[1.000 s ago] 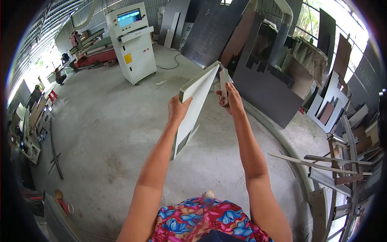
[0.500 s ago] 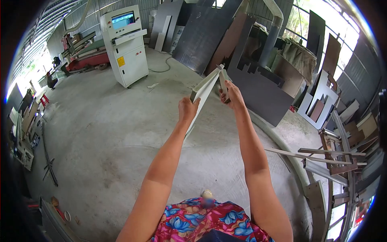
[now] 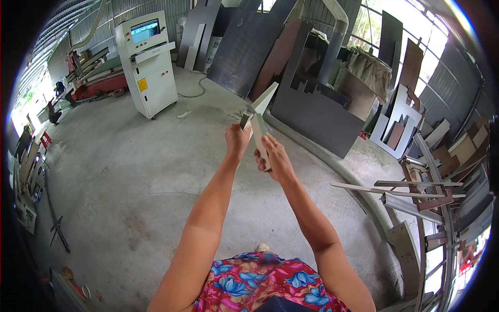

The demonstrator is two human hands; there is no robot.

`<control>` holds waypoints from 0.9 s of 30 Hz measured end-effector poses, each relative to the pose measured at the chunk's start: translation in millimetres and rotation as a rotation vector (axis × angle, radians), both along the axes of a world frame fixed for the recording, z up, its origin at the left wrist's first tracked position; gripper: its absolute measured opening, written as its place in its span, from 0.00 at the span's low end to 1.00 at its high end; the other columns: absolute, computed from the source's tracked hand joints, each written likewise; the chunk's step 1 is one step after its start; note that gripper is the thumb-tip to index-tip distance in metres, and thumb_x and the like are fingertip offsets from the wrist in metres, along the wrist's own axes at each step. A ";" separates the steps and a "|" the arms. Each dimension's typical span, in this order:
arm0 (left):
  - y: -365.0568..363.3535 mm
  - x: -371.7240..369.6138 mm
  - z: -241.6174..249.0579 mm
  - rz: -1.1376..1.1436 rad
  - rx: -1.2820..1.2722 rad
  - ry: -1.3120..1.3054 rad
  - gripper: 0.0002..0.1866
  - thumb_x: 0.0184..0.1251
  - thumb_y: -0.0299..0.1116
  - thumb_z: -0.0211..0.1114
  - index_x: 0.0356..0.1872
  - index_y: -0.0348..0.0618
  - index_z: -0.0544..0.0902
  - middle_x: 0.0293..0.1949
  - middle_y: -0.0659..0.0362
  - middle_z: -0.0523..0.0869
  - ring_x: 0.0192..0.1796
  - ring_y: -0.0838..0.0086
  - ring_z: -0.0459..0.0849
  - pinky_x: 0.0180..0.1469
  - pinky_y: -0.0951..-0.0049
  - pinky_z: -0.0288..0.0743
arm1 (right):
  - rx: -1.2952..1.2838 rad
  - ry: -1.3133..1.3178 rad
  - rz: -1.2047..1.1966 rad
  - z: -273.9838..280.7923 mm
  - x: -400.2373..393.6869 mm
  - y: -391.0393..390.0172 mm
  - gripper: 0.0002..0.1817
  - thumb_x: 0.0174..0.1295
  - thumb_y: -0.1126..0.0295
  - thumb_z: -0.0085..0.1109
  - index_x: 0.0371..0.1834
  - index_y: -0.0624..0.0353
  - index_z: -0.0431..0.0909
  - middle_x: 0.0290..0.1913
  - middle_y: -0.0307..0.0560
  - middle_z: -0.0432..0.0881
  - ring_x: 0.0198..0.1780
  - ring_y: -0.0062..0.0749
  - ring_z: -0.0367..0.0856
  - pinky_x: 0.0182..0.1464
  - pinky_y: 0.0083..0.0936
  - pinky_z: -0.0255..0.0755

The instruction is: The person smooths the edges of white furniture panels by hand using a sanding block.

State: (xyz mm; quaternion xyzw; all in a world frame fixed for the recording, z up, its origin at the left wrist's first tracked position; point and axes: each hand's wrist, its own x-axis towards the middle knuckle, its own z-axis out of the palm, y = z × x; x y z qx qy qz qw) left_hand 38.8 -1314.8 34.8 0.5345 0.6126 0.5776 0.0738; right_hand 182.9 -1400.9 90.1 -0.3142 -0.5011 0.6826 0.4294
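Observation:
My left hand [image 3: 237, 139] is closed on a thin white panel [image 3: 266, 98] with a dark edge, held out in front of me over the floor. The panel slants up and away to the right, its lower part partly hidden behind the left hand and forearm. In my right hand [image 3: 274, 157] is a long pale block [image 3: 259, 134] with a greenish side, gripped near its lower end. The block's upper end overlaps the panel just right of my left fingers.
A white control cabinet [image 3: 150, 78] with a lit screen stands ahead to the left. Large dark sheets [image 3: 241, 49] lean at the back. A ribbed hose [image 3: 306, 145] crosses the floor on the right, near a rack of metal lengths [image 3: 416, 205]. A person [image 3: 53, 113] crouches far left.
My right hand has drawn the block down and left, closer to my left hand. The panel has turned, its far end now beyond the block. The view has shifted slightly right.

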 end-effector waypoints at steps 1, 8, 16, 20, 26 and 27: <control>6.0 -0.1 -7.4 -0.042 -0.018 -0.141 0.11 0.58 0.35 0.63 0.29 0.35 0.82 0.27 0.41 0.82 0.35 0.47 0.82 0.35 0.58 0.74 | -0.006 -0.010 0.045 2.9 3.5 -11.6 0.24 0.72 0.56 0.44 0.67 0.52 0.61 0.30 0.40 0.71 0.23 0.17 0.67 0.19 0.17 0.63; -4.3 21.7 -5.0 0.069 0.037 0.093 0.11 0.58 0.36 0.66 0.28 0.35 0.82 0.25 0.43 0.83 0.32 0.50 0.83 0.34 0.58 0.75 | 0.172 -0.153 -0.089 36.3 50.4 9.1 0.24 0.72 0.55 0.42 0.66 0.53 0.61 0.33 0.46 0.79 0.24 0.20 0.73 0.22 0.16 0.68; -10.2 54.3 -10.6 0.057 -0.057 0.074 0.10 0.59 0.34 0.65 0.38 0.40 0.84 0.29 0.45 0.84 0.35 0.52 0.84 0.36 0.59 0.78 | 0.187 -0.585 -0.289 76.1 85.3 142.5 0.21 0.71 0.60 0.43 0.63 0.57 0.68 0.32 0.50 0.81 0.24 0.23 0.76 0.24 0.23 0.72; -10.5 71.0 -20.9 0.055 -0.048 0.035 0.12 0.59 0.33 0.65 0.41 0.40 0.83 0.30 0.46 0.85 0.36 0.53 0.85 0.37 0.60 0.78 | 0.131 -0.693 -0.310 80.4 88.4 170.7 0.20 0.70 0.60 0.45 0.59 0.58 0.71 0.32 0.51 0.81 0.23 0.27 0.77 0.22 0.25 0.71; -13.8 85.0 -24.8 0.060 -0.041 0.056 0.13 0.60 0.34 0.65 0.44 0.41 0.82 0.30 0.48 0.85 0.36 0.54 0.84 0.38 0.60 0.78 | 0.006 -0.851 -0.241 89.1 100.5 177.4 0.18 0.69 0.61 0.45 0.54 0.63 0.69 0.31 0.57 0.80 0.23 0.27 0.76 0.19 0.22 0.69; -17.1 86.2 -21.9 0.056 -0.046 0.052 0.13 0.60 0.33 0.65 0.44 0.41 0.82 0.30 0.48 0.85 0.36 0.54 0.85 0.38 0.60 0.78 | 0.004 -0.866 -0.227 91.0 103.4 174.5 0.19 0.69 0.61 0.46 0.56 0.61 0.69 0.31 0.56 0.80 0.23 0.27 0.77 0.19 0.23 0.69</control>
